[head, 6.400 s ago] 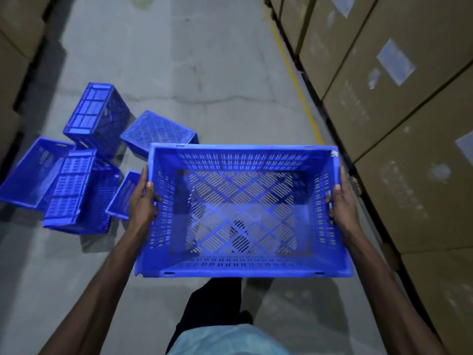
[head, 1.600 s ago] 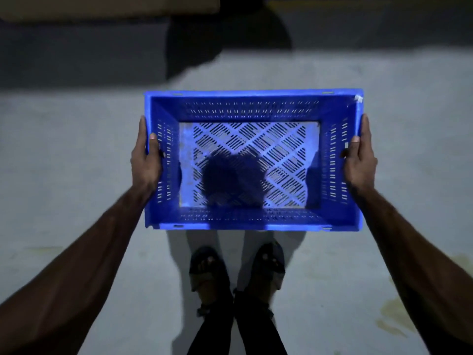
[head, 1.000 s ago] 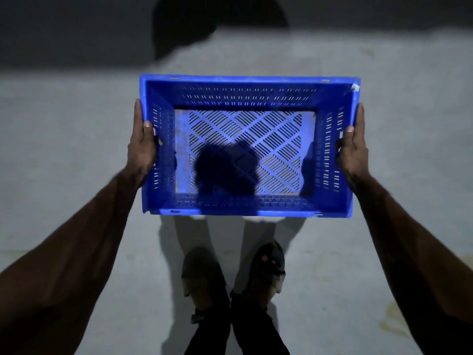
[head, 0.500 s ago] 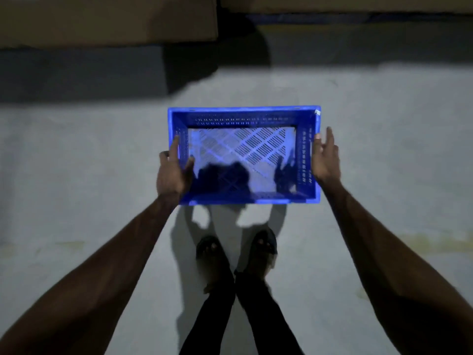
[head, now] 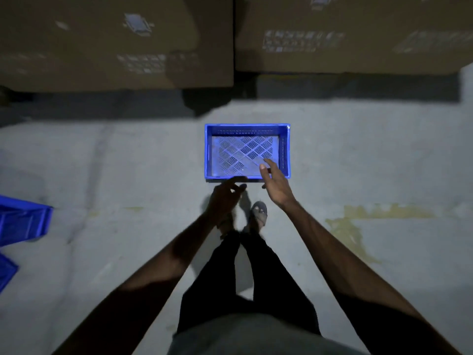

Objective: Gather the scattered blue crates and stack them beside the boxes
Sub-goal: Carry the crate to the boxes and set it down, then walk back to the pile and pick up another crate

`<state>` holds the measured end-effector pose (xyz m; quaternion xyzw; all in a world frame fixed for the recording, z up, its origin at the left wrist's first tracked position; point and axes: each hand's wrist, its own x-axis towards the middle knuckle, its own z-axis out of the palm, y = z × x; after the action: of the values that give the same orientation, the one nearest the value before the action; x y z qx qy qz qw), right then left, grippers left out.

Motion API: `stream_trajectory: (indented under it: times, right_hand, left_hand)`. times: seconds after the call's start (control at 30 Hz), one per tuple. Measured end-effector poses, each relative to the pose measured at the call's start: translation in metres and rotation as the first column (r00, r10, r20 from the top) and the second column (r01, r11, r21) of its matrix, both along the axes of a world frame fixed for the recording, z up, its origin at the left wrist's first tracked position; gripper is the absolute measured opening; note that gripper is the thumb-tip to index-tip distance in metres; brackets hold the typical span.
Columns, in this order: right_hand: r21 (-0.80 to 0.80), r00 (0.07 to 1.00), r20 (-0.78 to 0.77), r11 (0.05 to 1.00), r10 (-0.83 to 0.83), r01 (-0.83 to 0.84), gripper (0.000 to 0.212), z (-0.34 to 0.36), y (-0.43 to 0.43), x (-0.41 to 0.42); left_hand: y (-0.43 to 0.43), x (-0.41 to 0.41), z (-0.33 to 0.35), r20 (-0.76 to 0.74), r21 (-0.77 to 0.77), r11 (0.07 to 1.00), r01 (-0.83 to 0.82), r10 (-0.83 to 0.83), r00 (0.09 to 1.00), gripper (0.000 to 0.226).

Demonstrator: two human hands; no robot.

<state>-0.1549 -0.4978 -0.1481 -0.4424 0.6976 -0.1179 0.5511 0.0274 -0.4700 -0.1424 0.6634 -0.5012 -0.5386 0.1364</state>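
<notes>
- Blue crate [head: 247, 152] upright on the floor [head: 128, 175], cardboard boxes [head: 115, 42] beyond it.
- Right hand [head: 276, 184], fingers spread, empty, over the crate's near-right corner.
- Left hand [head: 225, 198], loosely curled, empty, beside its near wall.

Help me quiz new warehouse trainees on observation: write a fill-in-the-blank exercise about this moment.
1. The blue crate rests upright and empty on the ____.
2. The left hand and right hand hold ____.
3. Large cardboard ____ stand beyond the crate.
4. Other blue crates show at the view's ____ edge.

Missing words: floor; nothing; boxes; left.
</notes>
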Motion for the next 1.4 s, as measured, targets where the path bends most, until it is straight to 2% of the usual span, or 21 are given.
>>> stream_trajectory:
  times: [0.1,0.2,0.27,0.6,0.83,0.93,1.23,1.4]
  right_hand:
    - [-0.053,0.998,0.026,0.997,-0.054,0.056,0.059,0.064,0.018,0.004]
    - [-0.083,0.998,0.031,0.995,-0.049,0.052,0.050,0.098,0.039,-0.002]
    - [-0.104,0.999,0.033,0.994,-0.038,0.041,0.045,0.110,0.053,-0.006]
    - [-0.139,0.994,0.061,0.987,0.093,-0.083,0.042,0.136,0.096,0.008]
    - [-0.075,0.963,0.064,0.963,0.263,-0.258,0.038,0.142,0.150,0.003]
    - [-0.056,0.937,0.076,0.939,0.342,-0.338,0.038,0.140,0.172,0.005]
    - [-0.105,0.784,0.089,0.789,0.614,-0.606,0.034,0.136,0.248,0.072]
    - [-0.059,0.594,-0.023,0.592,0.804,-0.804,0.038,0.118,0.312,0.132]
  left_hand:
    - [0.009,0.011,0.049,-0.098,-0.029,0.996,-0.086,0.082,0.992,0.031]
    - [0.020,0.020,0.081,-0.121,-0.010,0.994,-0.104,0.102,0.987,0.016]
    - [0.031,0.024,0.093,-0.138,-0.033,0.994,-0.106,0.101,0.985,0.013]
    - [0.101,0.029,0.133,-0.137,-0.069,0.970,-0.232,0.221,0.966,0.018]
    - [0.186,0.017,0.143,-0.107,-0.006,0.931,-0.365,0.362,0.926,0.021]
    - [0.229,0.021,0.144,-0.089,0.021,0.887,-0.461,0.460,0.883,0.019]
    - [0.375,0.052,0.145,-0.112,0.063,0.689,-0.722,0.723,0.681,0.020]
    - [0.462,0.095,0.136,-0.097,-0.035,0.573,-0.819,0.814,0.573,0.016]
